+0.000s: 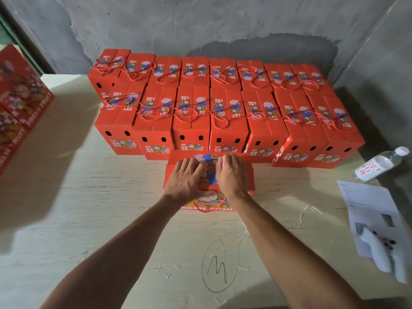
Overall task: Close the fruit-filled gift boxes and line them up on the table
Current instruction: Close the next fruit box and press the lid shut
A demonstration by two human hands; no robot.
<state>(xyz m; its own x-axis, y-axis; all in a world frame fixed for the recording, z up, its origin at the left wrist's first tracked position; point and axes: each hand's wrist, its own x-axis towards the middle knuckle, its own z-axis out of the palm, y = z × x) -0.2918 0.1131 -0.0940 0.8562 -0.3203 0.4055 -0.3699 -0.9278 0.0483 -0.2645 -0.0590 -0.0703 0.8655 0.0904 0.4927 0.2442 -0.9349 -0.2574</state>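
A red gift box point(249, 175) stands in front of me on the pale wooden table point(111, 219), just before two rows of closed red boxes point(191, 121). Both hands lie flat on its top flaps. My left hand point(185, 179) presses the left flap and my right hand point(231, 175) presses the right flap, thumbs meeting over the printed middle. A red cord handle point(209, 209) hangs down the box's near face. The closed boxes stand side by side, cord handles lying on their lids.
More red boxes are stacked at the left edge point(20, 103). A plastic water bottle point(381, 163) lies at the right, with printed papers and white gloves point(376, 230) nearer me. A grey wall runs behind the rows.
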